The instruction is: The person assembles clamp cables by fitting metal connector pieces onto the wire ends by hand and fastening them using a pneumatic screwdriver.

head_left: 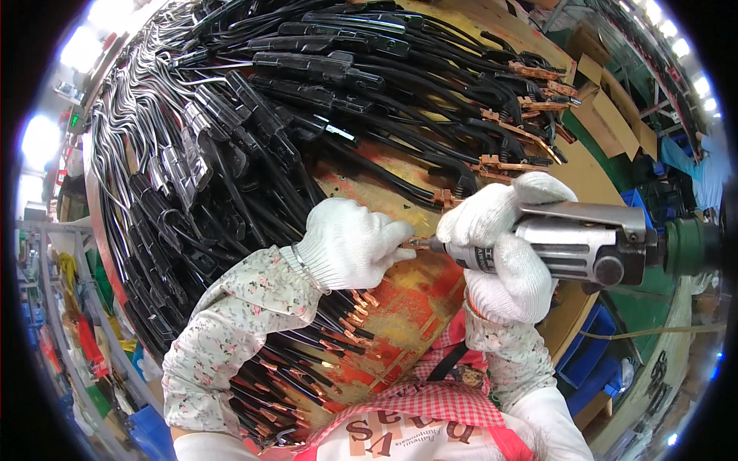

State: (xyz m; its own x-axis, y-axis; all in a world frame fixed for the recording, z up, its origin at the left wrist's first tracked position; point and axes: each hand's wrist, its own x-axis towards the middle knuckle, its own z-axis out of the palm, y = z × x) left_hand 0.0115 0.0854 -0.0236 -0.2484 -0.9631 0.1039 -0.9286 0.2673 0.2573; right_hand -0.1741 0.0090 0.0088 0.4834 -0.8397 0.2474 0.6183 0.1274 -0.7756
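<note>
My right hand, in a white knitted glove, is wrapped round a silver air tool with a lever along its top and a green fitting at its rear. The tool lies level, its narrow tip pointing left. At that tip, my left hand, gloved the same way, has thumb and forefinger pinched together; a small copper-coloured bit shows between them, too small to name. Just beyond the hands lie black cables with copper-coloured clamp ends. More black cables with bare copper ends lie below my left forearm.
A large heap of black moulded parts and grey-silver cables covers the far and left side of the worn table. Blue bins and open cardboard boxes stand at the right. Another person's blue sleeve appears far right.
</note>
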